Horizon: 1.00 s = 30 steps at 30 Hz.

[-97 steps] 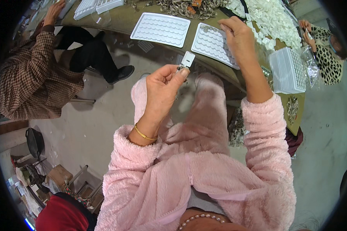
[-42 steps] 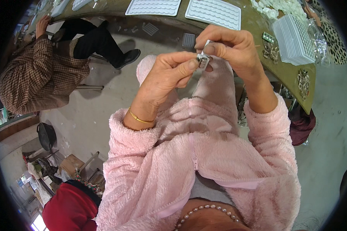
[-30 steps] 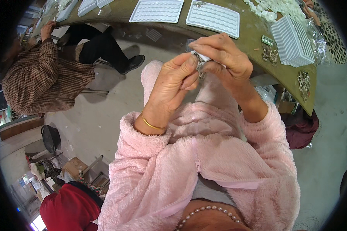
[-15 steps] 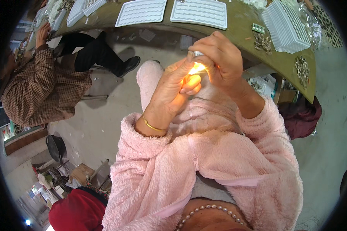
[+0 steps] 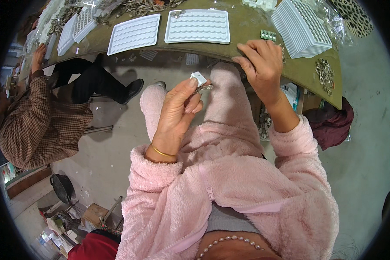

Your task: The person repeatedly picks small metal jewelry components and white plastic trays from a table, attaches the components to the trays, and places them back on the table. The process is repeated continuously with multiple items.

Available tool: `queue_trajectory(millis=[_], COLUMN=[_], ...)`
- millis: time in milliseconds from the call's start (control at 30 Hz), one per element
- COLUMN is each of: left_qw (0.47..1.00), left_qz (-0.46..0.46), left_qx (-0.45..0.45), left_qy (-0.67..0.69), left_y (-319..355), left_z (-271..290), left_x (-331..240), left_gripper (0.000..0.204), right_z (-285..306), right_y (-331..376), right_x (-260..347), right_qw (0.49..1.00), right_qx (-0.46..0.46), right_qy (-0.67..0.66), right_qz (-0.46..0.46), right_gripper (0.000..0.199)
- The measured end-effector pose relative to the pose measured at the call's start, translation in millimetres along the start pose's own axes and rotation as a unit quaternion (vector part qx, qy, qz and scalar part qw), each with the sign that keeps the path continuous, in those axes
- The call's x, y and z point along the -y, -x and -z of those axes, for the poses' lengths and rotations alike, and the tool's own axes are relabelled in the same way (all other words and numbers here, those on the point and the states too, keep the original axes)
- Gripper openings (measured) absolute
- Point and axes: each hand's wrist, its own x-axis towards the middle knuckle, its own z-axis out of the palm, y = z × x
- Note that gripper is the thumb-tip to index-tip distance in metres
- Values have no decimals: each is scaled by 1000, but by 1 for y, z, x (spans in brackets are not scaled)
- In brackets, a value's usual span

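Observation:
My left hand [image 5: 180, 106], above my lap, pinches a small white square plastic piece [image 5: 198, 78] between thumb and fingers. Some small shiny bits [image 5: 205, 87] show at the fingertips just below that piece; their kind is too small to make out. My right hand [image 5: 260, 65] is raised at the table's near edge, apart from the left. Its thumb and index fingertip are separated, and I see nothing between them. A small green-and-white piece [image 5: 268, 35] lies on the table just beyond the right hand.
On the olive-covered table [image 5: 242, 26] lie two white trays with rows of hollows, one on the left [image 5: 134, 34] and one in the middle [image 5: 197, 27]. A tall tray stack [image 5: 301, 30] and a metal-parts pile [image 5: 324, 76] are at right. Another person [image 5: 47, 117] sits at left.
My hands were together around a bright yellow-orange glow; now they are apart and the glow is gone. The right hand has moved toward the table, the left slightly down and left.

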Motion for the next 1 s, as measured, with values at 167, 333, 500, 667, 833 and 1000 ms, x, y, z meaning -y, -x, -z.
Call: queue_trajectory(millis=[167, 333, 500, 667, 833, 1000], left_qw=[999, 999, 997, 989, 981, 963], left_qz=[-4, -19, -24, -39, -44, -73], left_qx=[-32, -1, -29, -8, 6, -36], left_qy=[-13, -34, -74, -143, -188, -257], left_y=[-1, -5, -4, -3, 6, 13], left_z=[-2, -1, -5, -10, -20, -26], left_x=[3, 0, 0, -6, -12, -12], left_gripper=[21, 20, 23, 25, 25, 25], right_z=[6, 4, 0, 8, 10, 11], right_y=[-4, 5, 9, -1, -13, -22], right_x=[-5, -3, 0, 16, 41, 47], right_qw=[1000, 998, 998, 955, 904, 929], right_qx=[27, 49, 13, 33, 105, 112], right_qy=[-14, 4, -15, -275, -391, -347], right_qz=[-5, 32, 54, -103, -138, -69], right_gripper=[32, 31, 25, 15, 10, 10])
